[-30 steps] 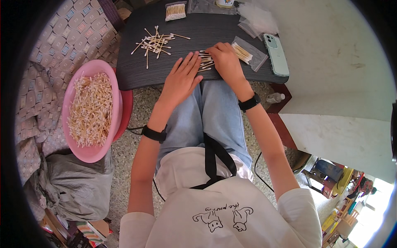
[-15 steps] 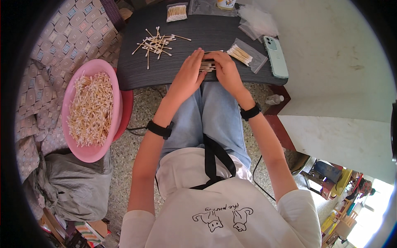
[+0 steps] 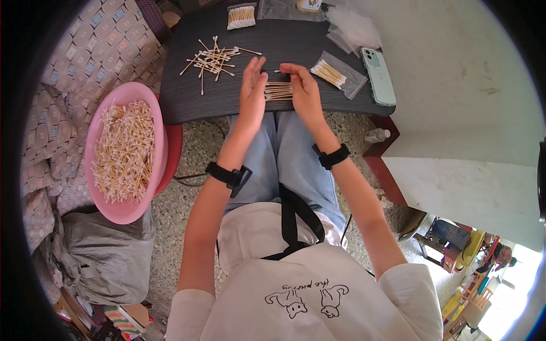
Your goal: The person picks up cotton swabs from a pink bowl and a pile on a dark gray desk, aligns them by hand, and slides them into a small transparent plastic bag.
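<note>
Between my two hands a row of cotton swabs [image 3: 278, 91] lies side by side on the dark table, their sticks running left to right. My left hand [image 3: 253, 94] stands on edge at their left ends, fingers stretched out. At the right ends is my right hand [image 3: 304, 94], its fingers extended and slightly bent, palm inward. Both palms hide the cotton tips. A single swab tip [image 3: 277, 71] shows just beyond the row, close to the right fingertips. A loose heap of swabs [image 3: 215, 58] is spread out to the far left of my hands.
A pink basin [image 3: 95, 190] full of swabs stands left of the table [image 3: 182, 102]. Right of my hands are a zip bag with swabs [image 3: 330, 74] and a pale green phone [image 3: 378, 77]. Farther back lie a filled bag [image 3: 241, 17] and a stack of clear bags [image 3: 355, 28].
My hands have moved apart, the left one leftward and the right one slightly rightward, uncovering more of the swab row. The fingers have straightened and point farther away from me.
</note>
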The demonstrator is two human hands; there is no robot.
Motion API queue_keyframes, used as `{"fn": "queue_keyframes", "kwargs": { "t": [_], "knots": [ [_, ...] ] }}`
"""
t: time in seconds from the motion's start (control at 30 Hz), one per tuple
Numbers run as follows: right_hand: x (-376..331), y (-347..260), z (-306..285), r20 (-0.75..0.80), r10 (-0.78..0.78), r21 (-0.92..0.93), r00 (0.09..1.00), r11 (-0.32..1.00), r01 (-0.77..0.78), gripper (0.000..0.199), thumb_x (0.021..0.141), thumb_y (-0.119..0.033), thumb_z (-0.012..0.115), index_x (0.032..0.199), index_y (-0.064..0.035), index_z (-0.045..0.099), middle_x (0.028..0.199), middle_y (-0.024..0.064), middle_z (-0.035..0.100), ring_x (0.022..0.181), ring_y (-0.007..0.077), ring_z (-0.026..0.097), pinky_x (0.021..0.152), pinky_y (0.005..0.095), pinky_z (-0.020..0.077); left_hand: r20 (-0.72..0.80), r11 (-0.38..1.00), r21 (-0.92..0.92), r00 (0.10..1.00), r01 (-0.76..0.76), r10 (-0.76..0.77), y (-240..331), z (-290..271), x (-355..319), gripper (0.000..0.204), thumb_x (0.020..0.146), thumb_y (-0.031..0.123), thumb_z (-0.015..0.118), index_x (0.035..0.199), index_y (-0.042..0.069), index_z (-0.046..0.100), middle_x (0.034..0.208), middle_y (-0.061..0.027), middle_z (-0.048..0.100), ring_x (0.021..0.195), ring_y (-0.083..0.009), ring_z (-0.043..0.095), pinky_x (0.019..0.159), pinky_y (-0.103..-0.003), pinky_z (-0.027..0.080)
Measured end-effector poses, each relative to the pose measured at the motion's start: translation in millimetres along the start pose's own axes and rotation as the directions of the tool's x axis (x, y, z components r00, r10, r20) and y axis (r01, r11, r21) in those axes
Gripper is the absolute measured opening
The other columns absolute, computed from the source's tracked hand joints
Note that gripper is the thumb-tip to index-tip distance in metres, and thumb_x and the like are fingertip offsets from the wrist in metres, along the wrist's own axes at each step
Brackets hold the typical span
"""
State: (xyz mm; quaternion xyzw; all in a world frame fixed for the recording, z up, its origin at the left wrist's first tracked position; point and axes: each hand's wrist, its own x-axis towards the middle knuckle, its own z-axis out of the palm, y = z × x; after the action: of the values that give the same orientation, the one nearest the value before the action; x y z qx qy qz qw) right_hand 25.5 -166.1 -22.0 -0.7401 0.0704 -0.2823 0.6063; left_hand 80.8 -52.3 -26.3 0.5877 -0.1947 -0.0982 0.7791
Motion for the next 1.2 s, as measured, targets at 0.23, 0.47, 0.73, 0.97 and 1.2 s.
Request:
{"fn": "queue_keyframes", "kwargs": {
  "t": [0.23,0.47,0.73,0.97,1.2],
  "knots": [
    [-3,-7,-15,0.067,0.091,0.043,0.994,0.995,-0.094,0.025,0.095,-0.004,0.047,0.118,0.0026,0.057,0.116,0.0115,0.061,0.110,0.0178,0.056,0.097,0.0295,0.0412,-0.018,0.994,-0.101,0.999,0.045,-0.047,12,-5,-6,0.051,0.100,0.024,0.044,0.143,-0.001,0.031,0.145,-0.0162,0.040,0.136,-0.0183,0.034,0.112,-0.031,0.023],
    [-10,-12,-29,0.364,-0.219,-0.362,0.906,0.863,0.354,0.046,0.080,-0.008,0.068,0.124,-0.0040,0.054,0.118,0.0145,0.058,0.118,0.0322,0.050,0.101,0.0407,0.0396,0.100,0.996,0.069,0.993,0.057,-0.064,20,-9,-10,0.049,0.101,0.026,0.041,0.141,-0.001,0.034,0.142,-0.0169,0.043,0.135,-0.0188,0.035,0.113,-0.032,0.022],
    [9,-4,-30,0.276,-0.308,-0.510,0.911,0.756,0.410,0.035,0.084,-0.009,0.063,0.119,-0.0032,0.059,0.119,0.0134,0.059,0.120,0.0324,0.049,0.103,0.0426,0.0383,0.121,0.999,0.009,0.992,0.045,-0.046,17,-11,-7,0.046,0.101,0.023,0.040,0.140,-0.001,0.036,0.141,-0.0167,0.044,0.135,-0.0195,0.035,0.114,-0.033,0.020],
    [-4,2,-14,0.398,-0.299,-0.696,0.868,0.517,0.497,0.030,0.091,-0.014,0.056,0.117,0.0005,0.060,0.127,0.0145,0.057,0.127,0.0349,0.044,0.106,0.0485,0.0342,0.079,0.998,-0.034,0.995,0.057,-0.055,10,-16,-7,0.046,0.101,0.023,0.042,0.139,-0.001,0.037,0.141,-0.0174,0.044,0.135,-0.0202,0.035,0.114,-0.033,0.020],
    [-1,2,-17,0.230,-0.266,-0.532,0.936,0.771,0.350,0.032,0.093,-0.009,0.050,0.122,0.0040,0.054,0.129,0.0223,0.053,0.125,0.0410,0.044,0.105,0.0456,0.0371,0.081,0.995,0.079,0.995,0.057,-0.063,14,-3,-1,0.046,0.101,0.026,0.042,0.139,0.001,0.038,0.141,-0.0153,0.045,0.134,-0.0185,0.036,0.113,-0.030,0.021]
  ]
}}
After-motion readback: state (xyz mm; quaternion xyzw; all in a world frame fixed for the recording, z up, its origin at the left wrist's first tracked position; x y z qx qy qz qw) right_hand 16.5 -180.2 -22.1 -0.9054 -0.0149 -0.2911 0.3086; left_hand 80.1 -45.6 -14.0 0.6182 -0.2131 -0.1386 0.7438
